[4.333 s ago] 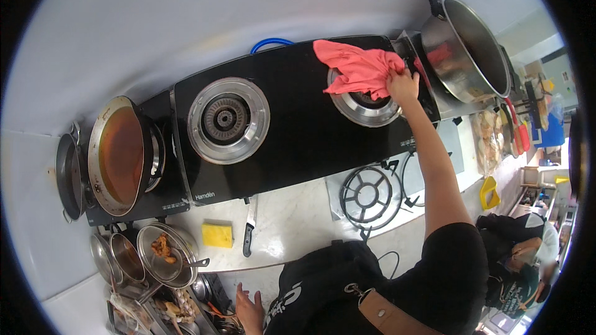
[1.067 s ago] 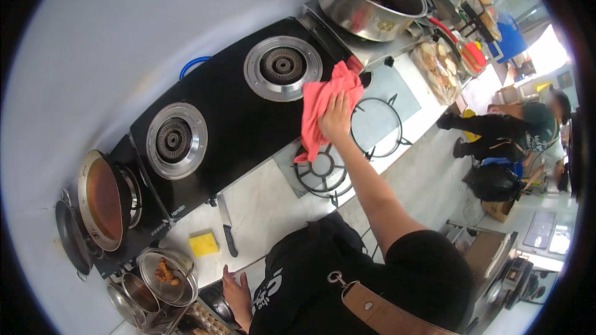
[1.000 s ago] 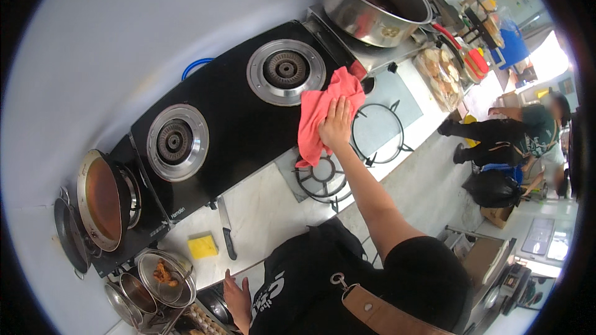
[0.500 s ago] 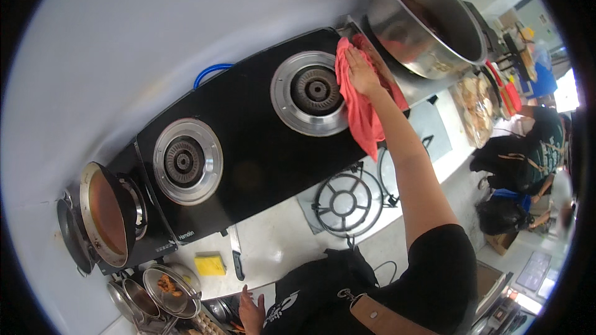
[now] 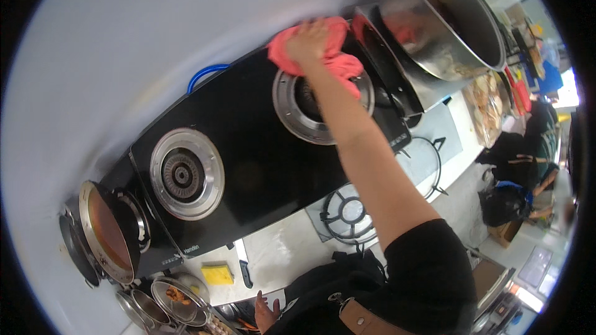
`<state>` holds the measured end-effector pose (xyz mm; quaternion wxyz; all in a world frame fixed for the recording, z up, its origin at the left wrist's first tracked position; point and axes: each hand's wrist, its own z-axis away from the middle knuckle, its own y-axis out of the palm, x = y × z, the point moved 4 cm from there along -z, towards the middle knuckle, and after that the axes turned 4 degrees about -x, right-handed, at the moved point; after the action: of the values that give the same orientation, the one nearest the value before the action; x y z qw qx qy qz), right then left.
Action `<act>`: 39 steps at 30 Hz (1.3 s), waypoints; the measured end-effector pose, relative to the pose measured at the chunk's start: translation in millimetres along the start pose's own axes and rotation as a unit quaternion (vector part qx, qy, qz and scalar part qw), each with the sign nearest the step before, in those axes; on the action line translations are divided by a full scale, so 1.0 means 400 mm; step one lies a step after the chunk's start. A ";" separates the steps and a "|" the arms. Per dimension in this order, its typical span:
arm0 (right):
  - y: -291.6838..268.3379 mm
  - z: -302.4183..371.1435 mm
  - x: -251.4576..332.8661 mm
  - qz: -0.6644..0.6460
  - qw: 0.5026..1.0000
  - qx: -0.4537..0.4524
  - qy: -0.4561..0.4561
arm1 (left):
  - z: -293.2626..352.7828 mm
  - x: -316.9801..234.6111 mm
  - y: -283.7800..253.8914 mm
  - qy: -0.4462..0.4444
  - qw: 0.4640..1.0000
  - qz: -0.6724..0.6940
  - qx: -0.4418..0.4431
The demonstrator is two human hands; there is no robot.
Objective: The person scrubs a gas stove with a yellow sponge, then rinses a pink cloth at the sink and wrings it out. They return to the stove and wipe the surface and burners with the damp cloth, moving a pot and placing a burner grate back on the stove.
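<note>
The right hand (image 5: 308, 40) is now pressing the pink cloth (image 5: 323, 56) at the far edge of the black glass stove (image 5: 261, 155), beside the right burner ring (image 5: 310, 108); half a second ago it was lying over the right edge of that burner, and a second ago it was down at the stove's near edge. The hand is lying spread on top of the cloth, bunching it under the palm and fingers against the glass, close to the white wall (image 5: 155, 37) and just beside the large steel pot (image 5: 447, 18).

Judging from the surface, the wiping is looking well along: the glass between the two burners is showing dark and glossy. The area around the left burner ring (image 5: 182, 174) is well apart from the cloth, and whether it is clean cannot be told.

The left hand (image 5: 266, 311) is hanging low by the near worktop (image 5: 279, 254), fingers loosely spread, gripping nothing, near a yellow sponge (image 5: 218, 273) and a knife (image 5: 244, 267).
</note>
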<state>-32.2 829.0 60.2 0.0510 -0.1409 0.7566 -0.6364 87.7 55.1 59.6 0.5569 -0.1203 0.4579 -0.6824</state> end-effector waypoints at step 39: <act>-0.154 0.650 0.098 -0.197 0.936 -0.021 -0.290 | 0.042 -0.096 -0.194 0.012 0.995 -0.009 -0.100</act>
<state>6.3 562.3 76.5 0.1384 -0.4665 0.6790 -0.5497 62.0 77.1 141.0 0.5305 -0.1712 0.5297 -0.6393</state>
